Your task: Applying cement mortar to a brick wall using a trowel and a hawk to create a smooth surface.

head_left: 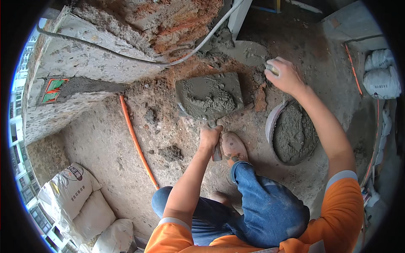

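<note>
My left hand [209, 135] grips the handle of a rectangular mortar board [192, 88], which carries a mound of wet grey mortar [215, 99]. Up and to the right of the board, my right hand [282, 72] is closed round the pale yellowish handle of a tool, likely a trowel, whose blade I cannot clearly make out against the grey mortar smear [249, 52] behind it. Below my right forearm stands a round bucket [270, 130] filled with grey mortar [293, 135].
A rough wall [101, 59] with a hanging cable [177, 61] rises at upper left. An orange conduit [135, 139] runs along the ground. White sacks [95, 211] lie at lower left, more sacks [379, 80] at right. A white upright piece [236, 19] stands at the top.
</note>
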### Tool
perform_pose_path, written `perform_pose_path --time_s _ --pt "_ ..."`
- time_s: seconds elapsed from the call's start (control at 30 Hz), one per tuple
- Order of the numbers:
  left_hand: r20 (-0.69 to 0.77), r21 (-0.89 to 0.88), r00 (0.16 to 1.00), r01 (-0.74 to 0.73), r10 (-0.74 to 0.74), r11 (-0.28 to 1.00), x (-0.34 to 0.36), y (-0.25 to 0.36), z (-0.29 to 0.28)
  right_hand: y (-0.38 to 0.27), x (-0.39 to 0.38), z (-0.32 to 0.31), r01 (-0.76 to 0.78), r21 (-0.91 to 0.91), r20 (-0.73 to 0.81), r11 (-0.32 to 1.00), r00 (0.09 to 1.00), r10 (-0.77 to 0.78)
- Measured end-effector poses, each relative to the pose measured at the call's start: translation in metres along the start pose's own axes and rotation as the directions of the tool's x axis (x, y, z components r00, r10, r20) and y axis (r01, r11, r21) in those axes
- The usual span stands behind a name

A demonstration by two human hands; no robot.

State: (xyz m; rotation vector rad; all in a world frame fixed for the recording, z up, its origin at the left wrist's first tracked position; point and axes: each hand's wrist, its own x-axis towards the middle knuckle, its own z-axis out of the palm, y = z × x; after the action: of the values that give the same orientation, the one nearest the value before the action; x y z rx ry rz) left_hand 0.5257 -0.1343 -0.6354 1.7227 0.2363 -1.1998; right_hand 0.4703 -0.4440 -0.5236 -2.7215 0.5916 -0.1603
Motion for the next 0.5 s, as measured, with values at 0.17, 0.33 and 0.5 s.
perform_pose_path --time_s 0.17,0.33,0.5 --pt "0.021 -0.069 1.000 -0.001 0.003 0.998 0.004 0.016 -0.002 -0.027 -0.038 0.022 0.207 -0.120 0.142 0.971 0.972 -0.190" --pt "-0.008 -0.018 0.999 -0.038 0.038 0.999 0.003 0.000 -0.007 0.023 0.001 0.035 -0.042 -0.238 0.167 0.970 0.982 0.083" --pt "-0.038 0.027 0.999 -0.023 0.024 0.999 0.018 -0.012 -0.017 0.053 0.046 0.057 -0.072 -0.285 0.167 0.956 0.978 0.124"
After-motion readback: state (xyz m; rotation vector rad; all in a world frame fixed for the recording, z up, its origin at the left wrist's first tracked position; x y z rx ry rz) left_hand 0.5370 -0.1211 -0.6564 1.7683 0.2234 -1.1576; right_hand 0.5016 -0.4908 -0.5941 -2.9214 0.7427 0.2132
